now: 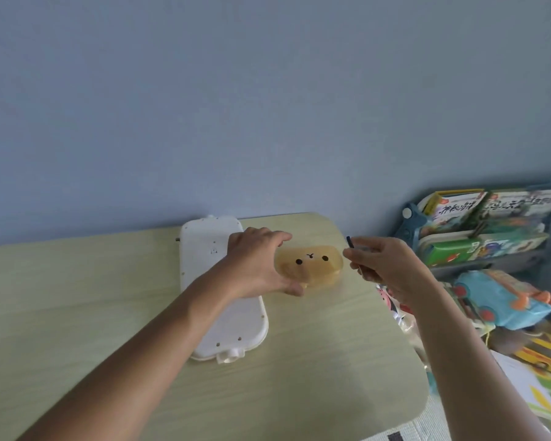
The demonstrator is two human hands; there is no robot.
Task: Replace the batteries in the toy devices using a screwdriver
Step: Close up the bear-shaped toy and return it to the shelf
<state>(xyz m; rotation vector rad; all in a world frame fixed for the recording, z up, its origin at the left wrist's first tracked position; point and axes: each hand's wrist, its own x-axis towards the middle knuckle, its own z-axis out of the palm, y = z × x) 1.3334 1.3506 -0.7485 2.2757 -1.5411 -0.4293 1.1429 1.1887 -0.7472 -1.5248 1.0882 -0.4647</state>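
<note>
A small tan toy (309, 265) with a cartoon face of two black eyes lies on the pale wooden table (315, 361). My left hand (255, 262) grips the toy's left end, thumb under its near edge and fingers over the far edge. My right hand (385, 265) hovers just right of the toy, fingers pinched on a thin screwdriver (350, 241) whose dark blue end sticks up above the fingers. A long white toy device (217, 300) lies face down on the table beneath my left forearm, with small screw holes showing.
The table's right edge (404, 329) drops off beside my right arm. Past it stand a shelf of picture books (484, 230), a blue toy vehicle (503, 300) and other toys on a patterned floor mat. A blue wall backs the table.
</note>
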